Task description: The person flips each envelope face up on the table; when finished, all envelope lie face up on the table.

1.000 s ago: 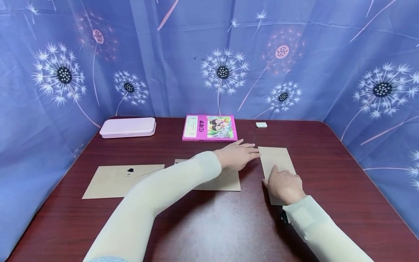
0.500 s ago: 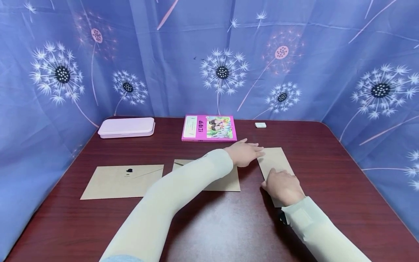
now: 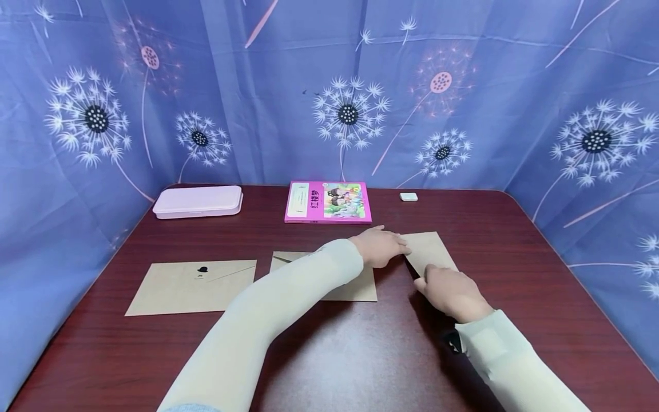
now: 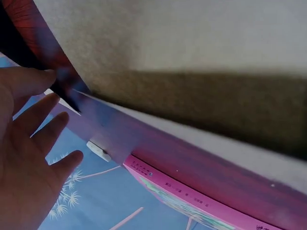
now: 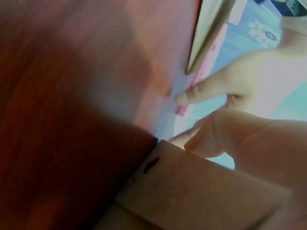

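On the right of the table, a tan paper envelope (image 3: 428, 249) is raised along its left side, with a dark gap under it. My right hand (image 3: 455, 293) grips its near part; in the right wrist view the envelope's side with a small black print (image 5: 151, 165) shows beside the thumb. My left hand (image 3: 382, 247) reaches across to the far left corner. In the left wrist view its thumb and fingers (image 4: 43, 115) stand on either side of the envelope's dark edge. A second envelope (image 3: 352, 288) lies flat, partly hidden under my left forearm.
A third envelope (image 3: 180, 292) with a black hat print lies flat at the left. Along the back of the table are a pale pink case (image 3: 198, 200), a pink picture book (image 3: 328, 203) and a small white eraser-like block (image 3: 409, 197). A blue dandelion curtain (image 3: 288, 86) surrounds the table.
The right-hand envelope has turned slightly and its left side has come up off the table. My right hand has changed from pressing on it to gripping it; my left fingers have closed on its corner.
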Tool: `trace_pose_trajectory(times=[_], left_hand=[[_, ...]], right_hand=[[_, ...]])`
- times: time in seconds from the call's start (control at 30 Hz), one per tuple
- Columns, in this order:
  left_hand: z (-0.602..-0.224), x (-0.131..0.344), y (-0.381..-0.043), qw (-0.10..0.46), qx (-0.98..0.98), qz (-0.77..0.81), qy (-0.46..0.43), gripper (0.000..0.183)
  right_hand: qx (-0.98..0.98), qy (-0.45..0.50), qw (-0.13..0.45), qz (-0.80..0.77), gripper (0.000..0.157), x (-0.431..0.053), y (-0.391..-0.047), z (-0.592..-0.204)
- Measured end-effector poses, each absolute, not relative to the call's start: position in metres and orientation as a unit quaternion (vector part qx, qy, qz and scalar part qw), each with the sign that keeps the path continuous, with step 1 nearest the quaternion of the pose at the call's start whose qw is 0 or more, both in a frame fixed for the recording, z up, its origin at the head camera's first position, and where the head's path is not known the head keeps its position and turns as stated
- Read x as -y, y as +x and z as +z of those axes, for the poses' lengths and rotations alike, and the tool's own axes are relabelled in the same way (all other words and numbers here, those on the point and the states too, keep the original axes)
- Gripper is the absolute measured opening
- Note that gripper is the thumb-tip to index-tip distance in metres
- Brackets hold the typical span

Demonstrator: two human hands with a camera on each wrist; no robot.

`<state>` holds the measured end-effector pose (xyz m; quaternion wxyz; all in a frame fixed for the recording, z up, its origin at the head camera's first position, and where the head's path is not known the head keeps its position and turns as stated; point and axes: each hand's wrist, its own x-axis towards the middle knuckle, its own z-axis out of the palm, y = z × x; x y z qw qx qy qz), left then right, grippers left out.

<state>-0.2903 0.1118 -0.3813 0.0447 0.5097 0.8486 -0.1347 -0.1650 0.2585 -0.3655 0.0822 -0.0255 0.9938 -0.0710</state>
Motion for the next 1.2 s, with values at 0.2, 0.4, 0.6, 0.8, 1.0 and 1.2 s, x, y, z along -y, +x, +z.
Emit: trace_pose_trajectory(times=[0.2, 0.4, 0.6, 0.8, 1.0, 1.2], left_hand=[[-0.383, -0.111, -0.292, 0.02, -0.844, -0.119, 0.522, 0.046], [-0.379, -0.106, -0.293, -0.012, -0.842, -0.093, 0.532, 0.043], [-0.375, -0.101, -0.295, -0.058, -0.831, -0.054, 0.551, 0.031], [-0.368, -0.1, -0.293, -0.087, -0.828, -0.015, 0.553, 0.024], [-0.36, -0.1, -0.292, -0.111, -0.83, 0.033, 0.545, 0.022], [-0.349, -0.095, -0.292, -0.108, -0.827, 0.145, 0.533, 0.021]], right_hand=[[-0.992, -0.044, 0.061, -0.104, 0.016, -0.265, -0.162, -0.356], [-0.991, -0.08, 0.007, -0.11, 0.022, -0.274, -0.159, -0.346], [-0.988, -0.098, -0.042, -0.109, 0.021, -0.286, -0.153, -0.327], [-0.988, -0.091, -0.071, -0.106, 0.016, -0.302, -0.148, -0.308], [-0.981, -0.092, -0.131, -0.11, 0.01, -0.32, -0.148, -0.289], [-0.976, -0.062, -0.168, -0.127, 0.01, -0.335, -0.148, -0.279]])
